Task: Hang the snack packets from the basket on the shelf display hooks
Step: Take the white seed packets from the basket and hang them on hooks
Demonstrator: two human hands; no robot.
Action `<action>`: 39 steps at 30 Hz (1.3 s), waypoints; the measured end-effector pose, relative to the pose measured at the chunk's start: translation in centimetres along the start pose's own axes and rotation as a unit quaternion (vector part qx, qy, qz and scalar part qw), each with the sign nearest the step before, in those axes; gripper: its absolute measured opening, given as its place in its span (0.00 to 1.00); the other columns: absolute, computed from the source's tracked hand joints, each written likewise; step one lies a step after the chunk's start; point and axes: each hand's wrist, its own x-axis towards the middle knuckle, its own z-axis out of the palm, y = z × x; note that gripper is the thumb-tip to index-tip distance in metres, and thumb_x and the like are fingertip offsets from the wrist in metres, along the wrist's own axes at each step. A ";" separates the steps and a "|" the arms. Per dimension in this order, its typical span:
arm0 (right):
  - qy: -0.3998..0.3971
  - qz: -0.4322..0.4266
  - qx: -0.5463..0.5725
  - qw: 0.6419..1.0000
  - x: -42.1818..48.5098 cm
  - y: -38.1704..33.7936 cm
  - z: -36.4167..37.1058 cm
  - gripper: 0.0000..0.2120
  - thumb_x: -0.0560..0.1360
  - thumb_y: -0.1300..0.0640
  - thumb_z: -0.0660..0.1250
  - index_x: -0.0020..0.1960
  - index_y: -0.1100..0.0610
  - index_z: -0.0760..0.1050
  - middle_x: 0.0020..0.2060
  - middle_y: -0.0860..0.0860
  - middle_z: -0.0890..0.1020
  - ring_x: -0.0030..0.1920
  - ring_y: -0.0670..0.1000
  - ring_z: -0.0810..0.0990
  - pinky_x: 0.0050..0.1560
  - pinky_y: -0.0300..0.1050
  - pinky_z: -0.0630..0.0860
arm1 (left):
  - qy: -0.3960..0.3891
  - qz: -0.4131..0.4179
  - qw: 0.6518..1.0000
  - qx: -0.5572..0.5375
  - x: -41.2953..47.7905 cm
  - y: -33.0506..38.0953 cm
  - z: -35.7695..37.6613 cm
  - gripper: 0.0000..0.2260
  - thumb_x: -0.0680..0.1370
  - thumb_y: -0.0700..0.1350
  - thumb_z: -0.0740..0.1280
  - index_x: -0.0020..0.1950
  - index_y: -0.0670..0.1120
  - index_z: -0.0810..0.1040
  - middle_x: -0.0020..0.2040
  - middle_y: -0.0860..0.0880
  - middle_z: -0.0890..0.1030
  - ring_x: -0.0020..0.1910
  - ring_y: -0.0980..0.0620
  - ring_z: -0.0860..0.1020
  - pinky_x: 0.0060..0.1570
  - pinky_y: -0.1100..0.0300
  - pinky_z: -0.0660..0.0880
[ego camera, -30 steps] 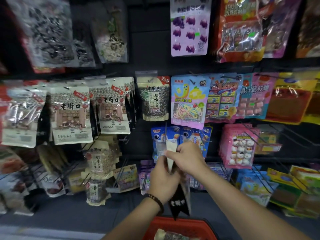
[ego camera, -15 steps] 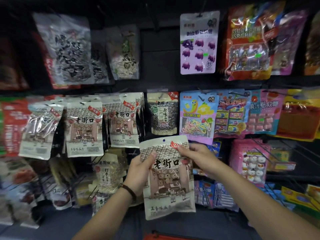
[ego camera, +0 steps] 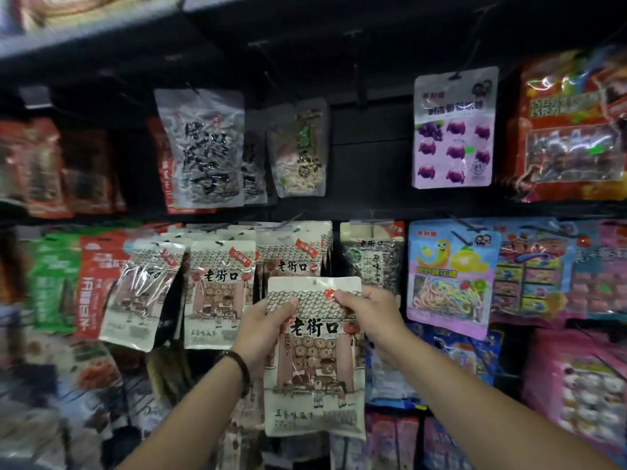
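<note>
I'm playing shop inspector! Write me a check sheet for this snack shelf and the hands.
Surface: dark shelf wall, bare in the upper middle.
Job's things: beige snack packet held up before matching packets, not yet on a hook; basket not in view.
Clutter: crowded lower rows, too blurred to tell.
Grippers: left hand grips the packet's upper left; right hand pinches its upper right.
Cables: nothing seen.
Surroundings: purple sweets packet above right.
</note>
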 end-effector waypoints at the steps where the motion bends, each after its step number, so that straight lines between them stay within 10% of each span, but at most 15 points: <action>1: 0.005 0.003 -0.005 1.000 0.7 -0.3 1.0 0.04 0.79 0.57 0.76 0.45 0.56 0.87 0.37 0.47 0.87 0.37 0.48 0.84 0.38 0.47 0.85 | 0.013 0.008 1.000 -0.019 0.9 0.4 -0.5 0.53 0.73 0.60 0.79 0.86 0.50 0.47 0.81 0.40 0.65 0.76 0.39 0.72 0.75 0.40 0.69; 18: 0.054 -0.052 -0.092 0.993 11.7 -2.7 8.1 0.17 0.77 0.46 0.74 0.49 0.61 0.85 0.45 0.60 0.88 0.44 0.61 0.88 0.46 0.68 0.85 | 0.067 0.061 0.995 0.031 12.9 2.3 -4.0 0.33 0.84 0.59 0.64 0.84 0.44 0.60 0.82 0.45 0.67 0.77 0.43 0.71 0.77 0.44 0.67; 30: 0.070 -0.033 -0.104 0.992 12.7 -3.3 9.1 0.17 0.75 0.46 0.79 0.32 0.53 0.83 0.29 0.48 0.85 0.36 0.56 0.88 0.44 0.66 0.86 | 0.101 0.041 0.994 0.007 13.7 2.7 -3.9 0.29 0.85 0.54 0.65 0.83 0.45 0.63 0.62 0.55 0.80 0.41 0.63 0.72 0.57 0.59 0.71; 36: 0.096 -0.021 -0.176 0.980 13.2 -3.4 9.0 0.20 0.78 0.47 0.76 0.34 0.55 0.73 0.27 0.49 0.79 0.29 0.53 0.85 0.38 0.55 0.83 | 0.150 0.000 0.982 0.114 15.1 2.2 -3.7 0.27 0.81 0.61 0.68 0.73 0.46 0.78 0.67 0.41 0.83 0.62 0.39 0.82 0.68 0.41 0.77; 39: 0.115 -0.021 -0.228 0.967 13.4 -3.2 9.0 0.21 0.79 0.44 0.74 0.37 0.58 0.73 0.31 0.51 0.78 0.31 0.53 0.79 0.34 0.46 0.73 | 0.195 -0.013 0.973 0.120 15.7 2.3 -3.0 0.23 0.77 0.58 0.74 0.65 0.44 0.81 0.56 0.42 0.86 0.54 0.40 0.85 0.60 0.43 0.82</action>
